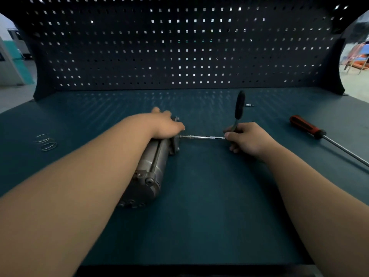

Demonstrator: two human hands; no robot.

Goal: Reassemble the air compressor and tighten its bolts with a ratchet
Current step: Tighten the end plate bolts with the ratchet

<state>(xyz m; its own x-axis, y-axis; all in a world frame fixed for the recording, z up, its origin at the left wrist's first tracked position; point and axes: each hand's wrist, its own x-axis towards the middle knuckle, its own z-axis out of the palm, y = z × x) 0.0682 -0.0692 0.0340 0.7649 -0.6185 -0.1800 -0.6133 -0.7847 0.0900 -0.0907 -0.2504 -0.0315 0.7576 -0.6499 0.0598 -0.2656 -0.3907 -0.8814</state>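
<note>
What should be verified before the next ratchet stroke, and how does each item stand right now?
1. Left hand holds the air compressor steady: ok, it grips the far end.
2. Right hand grips the ratchet: ok, near its head.
3. Extension bar reaches the compressor's end plate: ok.
4. Socket seated on a bolt: cannot tell, the tip is too small to see.
5. Screwdriver clear of the right arm: ok, it lies apart to the right.
6. Small metal part clear of the handle's swing: cannot tell, it lies close beside the handle.
</note>
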